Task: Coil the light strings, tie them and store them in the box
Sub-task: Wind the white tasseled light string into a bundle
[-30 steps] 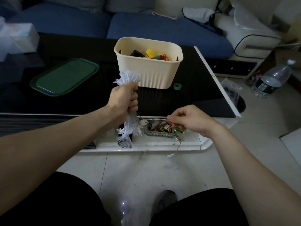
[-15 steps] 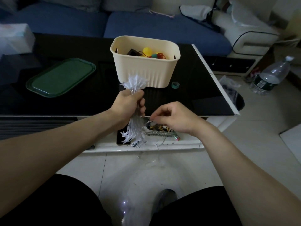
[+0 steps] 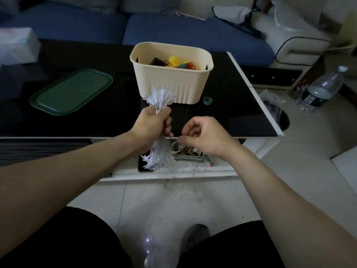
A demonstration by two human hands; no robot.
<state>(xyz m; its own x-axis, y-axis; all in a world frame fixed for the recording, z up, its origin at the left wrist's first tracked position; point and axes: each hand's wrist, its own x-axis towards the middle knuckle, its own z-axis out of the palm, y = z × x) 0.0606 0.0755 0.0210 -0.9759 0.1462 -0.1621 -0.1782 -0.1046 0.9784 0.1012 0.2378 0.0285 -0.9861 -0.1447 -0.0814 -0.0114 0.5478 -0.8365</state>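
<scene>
1. Left hand: its grip is clamped around the waist of the coiled light string, held upright so the star-shaped lamps fan out above the fist and below it. Gripping at the middle keeps the loops gathered for tying.
2. Right hand: thumb and forefinger are pinched together on the thin free wire, just beside the left fist; the position suits wrapping the tail around the bundle's waist.
3. Free wire: from the pinch it hangs slack toward the floor and ends in a small curl, so some length remains to wind.
4. Box: a cream ribbed container standing on the black counter, directly behind the bundle and already holding coloured items; its open top is within easy reach for storing.
5. Green lid: lies flat on the counter, well apart to the left of the box.
6. Judgement: tying is in progress; storing not yet done.
</scene>
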